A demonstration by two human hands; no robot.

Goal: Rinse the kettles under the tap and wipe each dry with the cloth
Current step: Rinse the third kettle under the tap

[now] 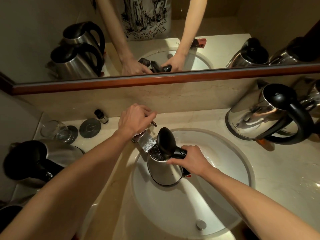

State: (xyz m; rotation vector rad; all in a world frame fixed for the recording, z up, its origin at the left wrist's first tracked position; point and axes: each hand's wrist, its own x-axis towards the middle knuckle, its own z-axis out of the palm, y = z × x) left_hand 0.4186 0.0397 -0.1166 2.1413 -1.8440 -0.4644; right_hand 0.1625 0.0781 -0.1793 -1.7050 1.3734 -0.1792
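- Marble counter (270, 172): pale, wet in patches, running the full width below a mirror (155, 32) with a wooden frame.
- Basin (225, 196): white oval bowl sunk in the counter, drain plug (200, 224) at the near end; water pooled along the right wall.
- Kettle at right (259, 115): steel, black handle, lid shut, upright on the counter, well apart from the basin work. Rinsed or not, cannot tell.
- Kettle at left (43, 158): steel with black lid and handle, on the counter's left end; a further dark shape at the lower left edge, too cropped to name.
- Kettle in hand (162, 172): steel body held over the basin, lid (166, 141) flipped up, mouth directly beneath the tap spout (146, 143); water visibly churning inside. Step judged: rinsing, filling stage.
- Right hand (188, 161): closed firmly round the black handle of that kettle, carrying its weight.
- Left hand (136, 119): fingers curled over the tap lever (153, 123), pinched closed on it.
- Glass (55, 130), round coaster (90, 128), small dark bottle (101, 116): grouped on the counter behind the left kettle.
- Cloth: not identifiable anywhere in view.
- Next move, as judged: shut off the flow with the lever, swirl and tip the water out into the basin, keeping the base and its contacts clear of the stream; then locate the cloth for drying.
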